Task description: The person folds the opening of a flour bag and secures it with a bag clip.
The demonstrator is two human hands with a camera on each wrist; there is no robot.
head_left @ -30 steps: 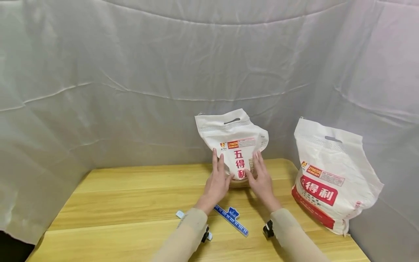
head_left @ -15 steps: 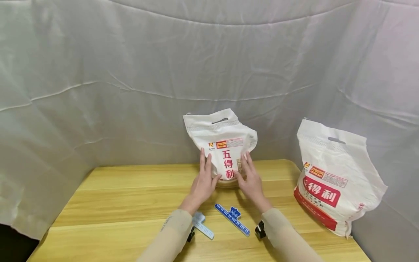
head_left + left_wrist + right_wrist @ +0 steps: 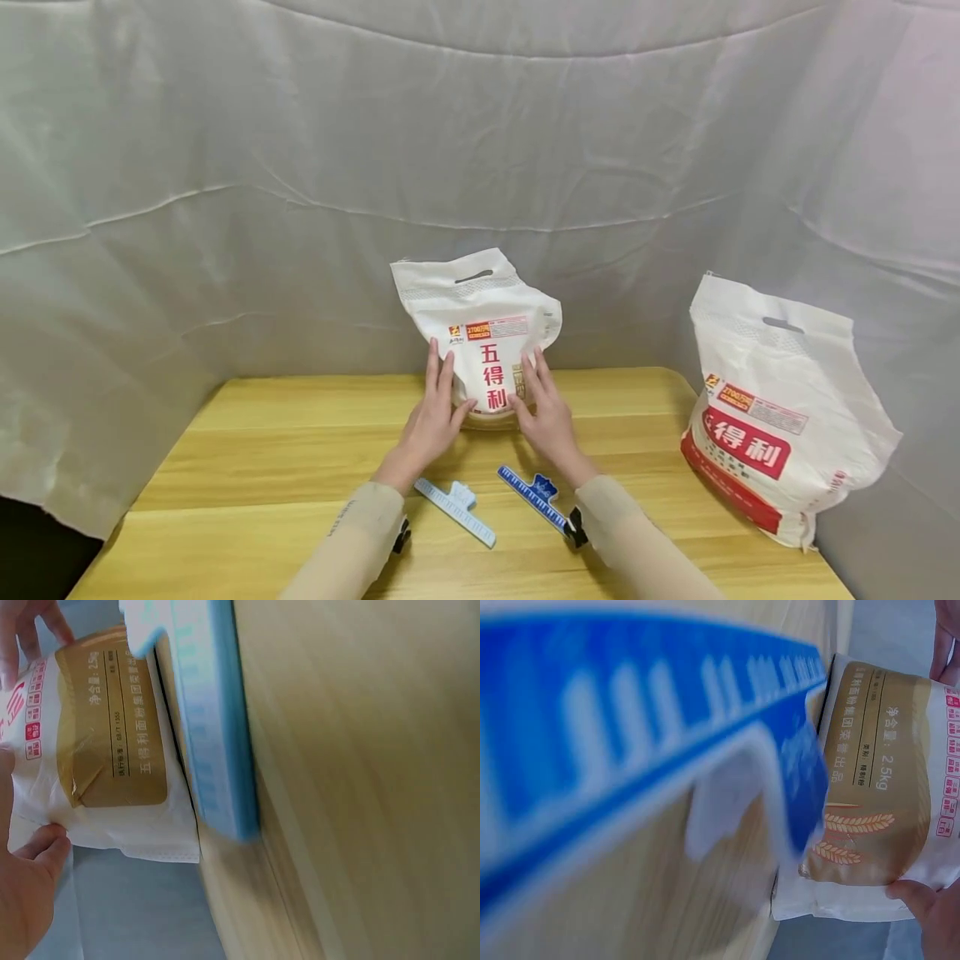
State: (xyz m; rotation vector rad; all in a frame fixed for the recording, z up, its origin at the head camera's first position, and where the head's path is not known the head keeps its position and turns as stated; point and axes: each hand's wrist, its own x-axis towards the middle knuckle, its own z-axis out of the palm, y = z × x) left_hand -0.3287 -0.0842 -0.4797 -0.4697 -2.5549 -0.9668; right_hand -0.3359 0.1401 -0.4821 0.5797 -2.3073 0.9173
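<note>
Shifted farther left of the larger bag (image 3: pixel 795 408), the smaller bag (image 3: pixel 483 312) stood on the surface (image 3: pixel 300 467) between the left hand (image 3: pixel 429 421) and right hand (image 3: pixel 547 421), straight fingers spread against its sides. Wrist views showed its gold panel (image 3: pixel 870 750), barely caught from the head.

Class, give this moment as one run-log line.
left hand: touches centre bag, left side; right hand: touches its right side; pale clip, blue clip: on table; other bag: at right

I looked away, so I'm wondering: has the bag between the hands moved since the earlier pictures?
Yes, the bag has moved left, away from the table's back right corner.
</note>
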